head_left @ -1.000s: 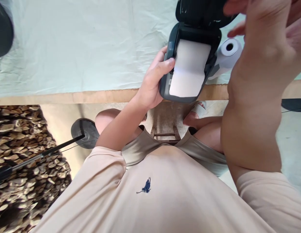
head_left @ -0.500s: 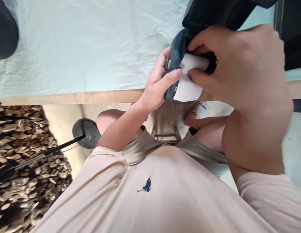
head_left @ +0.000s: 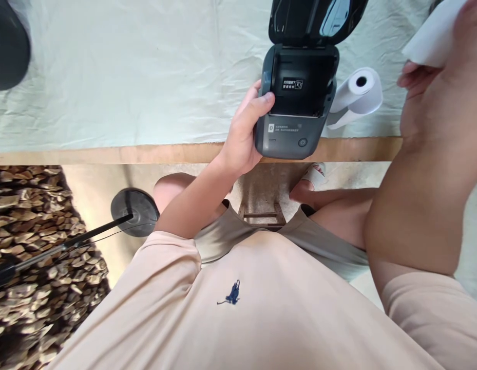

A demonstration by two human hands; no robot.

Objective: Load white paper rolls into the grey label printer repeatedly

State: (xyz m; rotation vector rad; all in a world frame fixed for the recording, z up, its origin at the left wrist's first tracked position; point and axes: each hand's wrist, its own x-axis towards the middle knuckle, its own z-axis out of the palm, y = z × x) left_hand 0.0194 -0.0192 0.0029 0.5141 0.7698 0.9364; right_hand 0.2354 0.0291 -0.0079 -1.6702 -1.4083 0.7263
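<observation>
A dark grey label printer stands at the table's near edge with its lid flipped up and its paper bay bare. My left hand is wrapped round the printer's left side, thumb on its top edge. My right hand is raised at the upper right, fingers closed on a white paper roll that it holds clear of the printer. A second white paper roll lies on the cloth just right of the printer.
A pale green cloth covers the wooden table. A black round object sits at the far left. Below the table are a lamp-stand base with a pole, a wooden stool and a patterned rug.
My right hand reached into the printer, took hold of the white roll and lifted it out up to the right. The paper bay now shows dark. My left hand kept its hold.
</observation>
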